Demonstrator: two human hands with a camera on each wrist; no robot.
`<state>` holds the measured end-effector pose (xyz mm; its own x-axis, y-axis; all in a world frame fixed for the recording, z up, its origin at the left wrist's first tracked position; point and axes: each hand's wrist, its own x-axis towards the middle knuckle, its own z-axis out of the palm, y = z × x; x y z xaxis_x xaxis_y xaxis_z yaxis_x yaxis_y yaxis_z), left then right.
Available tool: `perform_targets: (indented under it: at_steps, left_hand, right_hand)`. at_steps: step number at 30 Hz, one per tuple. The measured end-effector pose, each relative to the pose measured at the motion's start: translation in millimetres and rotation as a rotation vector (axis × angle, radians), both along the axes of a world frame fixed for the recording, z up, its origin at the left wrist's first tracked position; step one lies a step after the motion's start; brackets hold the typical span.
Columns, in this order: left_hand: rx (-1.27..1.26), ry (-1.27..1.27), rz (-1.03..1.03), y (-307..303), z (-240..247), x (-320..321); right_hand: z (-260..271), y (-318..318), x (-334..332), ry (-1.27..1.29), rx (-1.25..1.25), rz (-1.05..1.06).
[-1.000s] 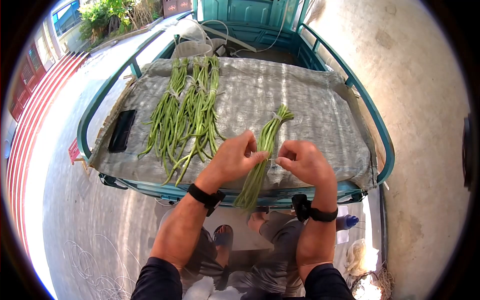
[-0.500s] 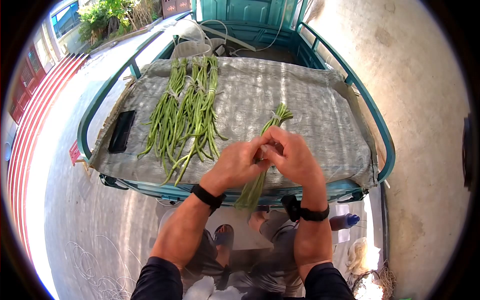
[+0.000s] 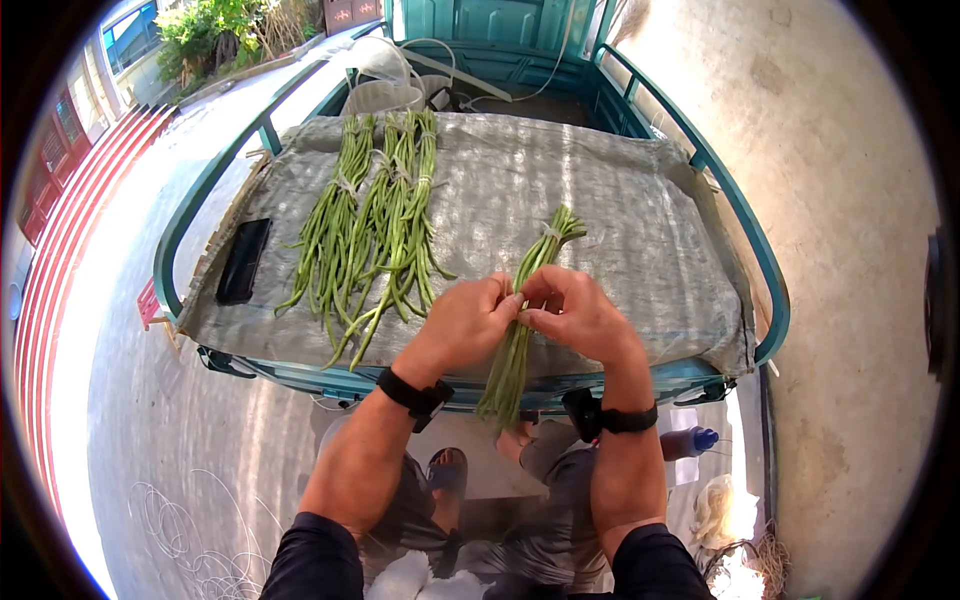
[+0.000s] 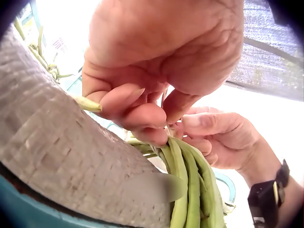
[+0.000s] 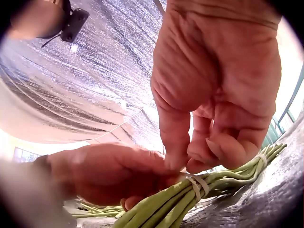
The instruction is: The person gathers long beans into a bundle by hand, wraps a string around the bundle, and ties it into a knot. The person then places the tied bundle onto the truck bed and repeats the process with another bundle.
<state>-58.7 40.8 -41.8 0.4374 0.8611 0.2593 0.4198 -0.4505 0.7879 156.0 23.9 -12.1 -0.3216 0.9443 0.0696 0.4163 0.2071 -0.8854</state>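
beans point(image 3: 509, 366) are lying bundled; left hand point(image 3: 462, 324) and right hand point(image 3: 586, 318) are clamping fingers on, seemingly, a pale tie point(image 5: 195, 190).

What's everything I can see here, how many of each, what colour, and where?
Near bundle: one, green beans, at the hands
Other bundles: about three, green, cloth's left side
Ties: at least two, white, around the near bundle
Cloth: one, grey, under the beans
Phone: one, black, cloth's left edge
Cart: one, teal, under the cloth
Bottle: one, dark with blue cap, lower right
Stool: one, red, left of cart
Steps: several, red-edged, far left
Bush: green, upper left
Wristbands: two, black, one per wrist
Sleeves: two, dark, bottom
Left hand, right hand: centre
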Motion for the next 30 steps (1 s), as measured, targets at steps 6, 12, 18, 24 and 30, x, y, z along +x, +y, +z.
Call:
perform_targets:
  at_steps: [6,12,18,24,30]
  left_hand:
    - [-0.042,0.066,0.056,-0.4,7.2,-4.0]
    - [0.031,-0.059,0.058,-3.6,31.4,-14.0]
    - [0.05,-0.132,0.07,1.1,44.5,-25.1]
    - [-0.058,-0.354,0.009,2.6,36.5,-11.8]
    - [0.022,-0.368,0.03,-3.0,32.4,4.1]
  right_hand:
    - [-16.8,7.8,-6.6,0.039,-0.033,0.02]
    - [-14.5,4.0,-12.2,0.025,-0.065,0.004]
    - [-16.2,4.6,-13.5,0.031,-0.093,0.02]
    - [-29.1,9.5,-13.2,0.028,0.02,0.034]
    - [-28.6,8.2,-13.2,0.096,0.05,0.067]
